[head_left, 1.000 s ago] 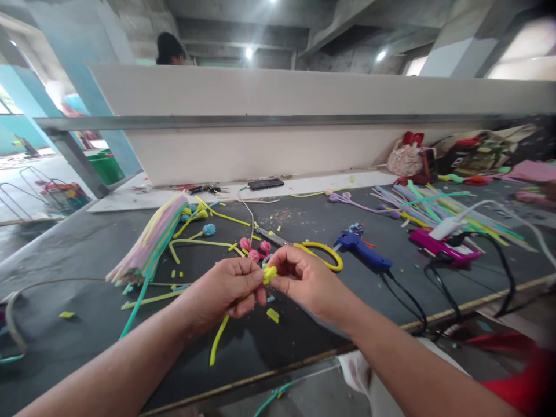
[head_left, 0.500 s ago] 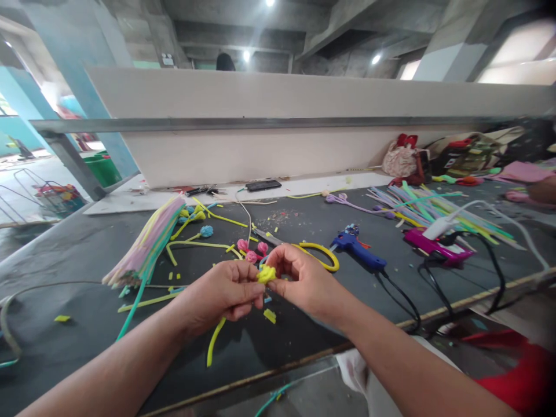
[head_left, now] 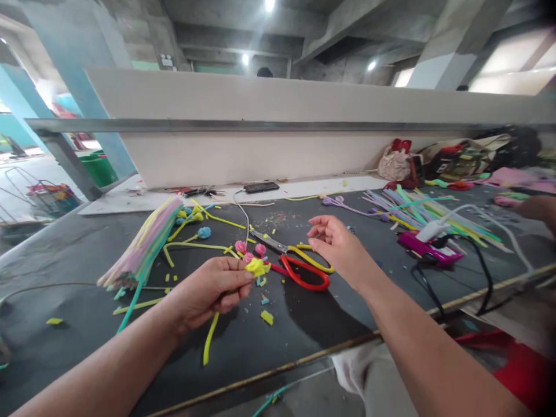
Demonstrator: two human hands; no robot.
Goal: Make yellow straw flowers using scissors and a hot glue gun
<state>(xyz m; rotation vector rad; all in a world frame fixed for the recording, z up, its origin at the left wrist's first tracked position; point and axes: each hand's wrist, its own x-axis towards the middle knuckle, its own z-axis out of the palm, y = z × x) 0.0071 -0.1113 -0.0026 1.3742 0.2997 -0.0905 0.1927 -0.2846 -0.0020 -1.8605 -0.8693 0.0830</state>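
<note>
My left hand [head_left: 223,285] pinches a small yellow flower of bent pipe cleaner [head_left: 257,267] between thumb and fingers. A yellow-green stem [head_left: 211,339] shows below that hand; whether it joins the flower I cannot tell. My right hand [head_left: 330,246] is raised over the table with its fingers apart and nothing in them. Beside it lie scissors [head_left: 306,279] with one red and one yellow handle, blades slightly apart. The blue glue gun is almost wholly hidden behind my right hand. Pink pipe-cleaner balls [head_left: 248,256] rest near the flower.
A bundle of pastel pipe cleaners [head_left: 143,240] lies at left, near a blue ball [head_left: 204,232]. More loose pipe cleaners [head_left: 434,214] spread at right, behind a magenta power strip [head_left: 430,249] with cables. A phone [head_left: 261,187] lies at the back. Another person's hand [head_left: 538,208] shows at far right.
My right hand has let go of the yellow flower and moved right and up, across the glue gun. The scissors' red handle has come into view. My left hand keeps the flower.
</note>
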